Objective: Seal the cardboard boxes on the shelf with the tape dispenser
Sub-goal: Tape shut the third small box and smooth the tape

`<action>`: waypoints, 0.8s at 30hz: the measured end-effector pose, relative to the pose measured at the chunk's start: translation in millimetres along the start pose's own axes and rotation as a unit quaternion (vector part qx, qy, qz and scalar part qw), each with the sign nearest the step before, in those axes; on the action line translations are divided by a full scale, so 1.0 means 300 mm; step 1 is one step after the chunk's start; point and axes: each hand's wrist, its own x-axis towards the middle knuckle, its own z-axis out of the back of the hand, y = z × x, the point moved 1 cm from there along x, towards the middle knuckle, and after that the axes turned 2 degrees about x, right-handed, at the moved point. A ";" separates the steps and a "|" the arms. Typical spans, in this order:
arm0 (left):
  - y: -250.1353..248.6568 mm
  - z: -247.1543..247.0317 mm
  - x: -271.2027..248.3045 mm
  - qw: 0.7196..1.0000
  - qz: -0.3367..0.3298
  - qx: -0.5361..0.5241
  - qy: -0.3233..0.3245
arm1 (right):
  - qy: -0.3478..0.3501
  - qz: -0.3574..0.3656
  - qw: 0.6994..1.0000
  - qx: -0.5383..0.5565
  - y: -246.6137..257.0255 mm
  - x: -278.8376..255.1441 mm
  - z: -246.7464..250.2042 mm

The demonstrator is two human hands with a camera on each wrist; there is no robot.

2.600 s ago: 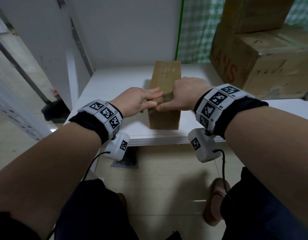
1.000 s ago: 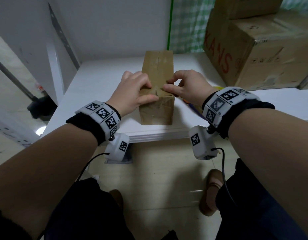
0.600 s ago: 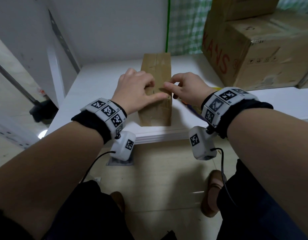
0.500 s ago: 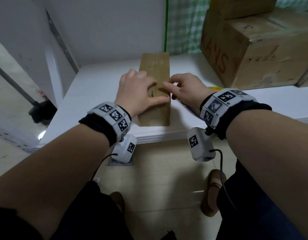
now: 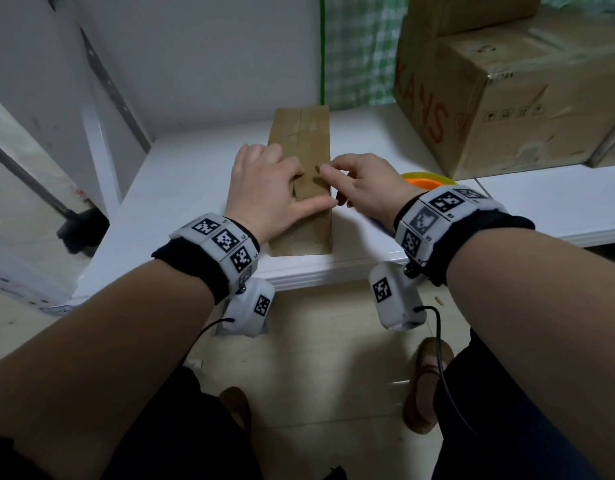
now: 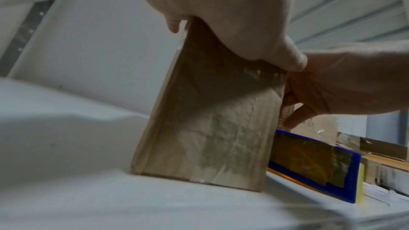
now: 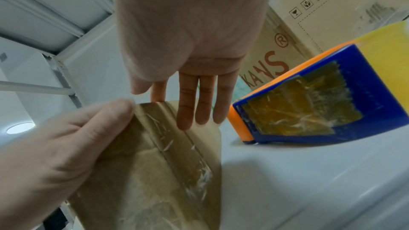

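A narrow cardboard box (image 5: 301, 174) is stood near the front edge of a white shelf (image 5: 181, 188), its top seam and near end covered by clear tape (image 7: 183, 162). The left hand (image 5: 264, 192) is laid flat over the box's near top, its fingers (image 5: 282, 164) stretched out and released, the thumb pressed along the top front edge. Just right of those fingers, the right hand (image 5: 365, 185) is held at the box's right top edge; its fingers (image 7: 197, 102) are seen straight and unclenched from the wrist, with the index tip and thumb close together at the taped seam. Whether anything is pinched there cannot be told. Beyond the right fingers, a blue and orange tape dispenser (image 7: 314, 104) is lain on the shelf beside the box. Further right, a large carton (image 5: 527, 91) with red lettering is stood.
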 end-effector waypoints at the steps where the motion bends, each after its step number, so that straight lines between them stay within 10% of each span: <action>1: -0.003 -0.014 -0.004 1.000 0.003 -0.014 -0.004 | 0.000 -0.002 1.000 0.009 -0.003 -0.003 0.000; 13: 0.005 -0.046 -0.016 0.995 0.005 -0.014 0.100 | 0.000 -0.014 1.000 0.023 0.016 -0.025 -0.003; 24: 0.176 -0.031 -0.063 0.940 0.055 -0.312 0.129 | 0.004 -0.008 0.997 -0.070 0.036 -0.048 -0.003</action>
